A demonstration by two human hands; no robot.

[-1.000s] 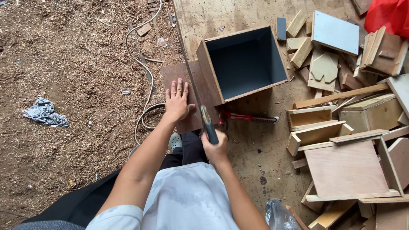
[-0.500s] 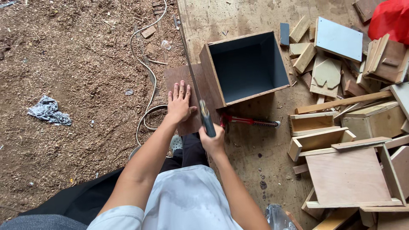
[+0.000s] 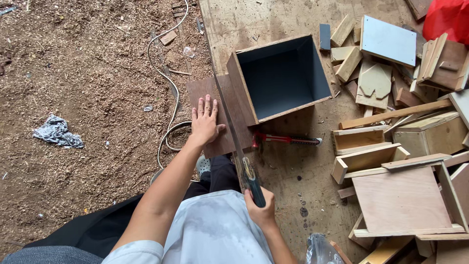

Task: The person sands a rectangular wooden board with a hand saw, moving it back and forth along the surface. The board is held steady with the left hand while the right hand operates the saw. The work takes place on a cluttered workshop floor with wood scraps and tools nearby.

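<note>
1. Seen from above, a person sits on a workshop floor strewn with sawdust [image 3: 88, 63], sawing a dark brown board [image 3: 207, 93] that lies flat at the edge of a plywood work surface [image 3: 273, 161].
2. The left hand [image 3: 204, 122] lies flat on the board, fingers spread, pressing it down and gripping nothing.
3. The right hand [image 3: 262, 212] is closed around the dark handle of a hand saw [image 3: 234, 134]. Its long blade runs away from the body, across the board, just beside the left hand's thumb.
4. The board rests against an open wooden box [image 3: 283, 76] with a grey inside.
5. Progress, as a judgement: the blade sits in a cut line along the board, but the board looks to be in one piece, so the cut appears under way and unfinished. How deep it goes cannot be told.
6. A red-handled tool [image 3: 288, 140] lies near the box; wood offcuts [image 3: 386, 98] are piled to the right.
</note>
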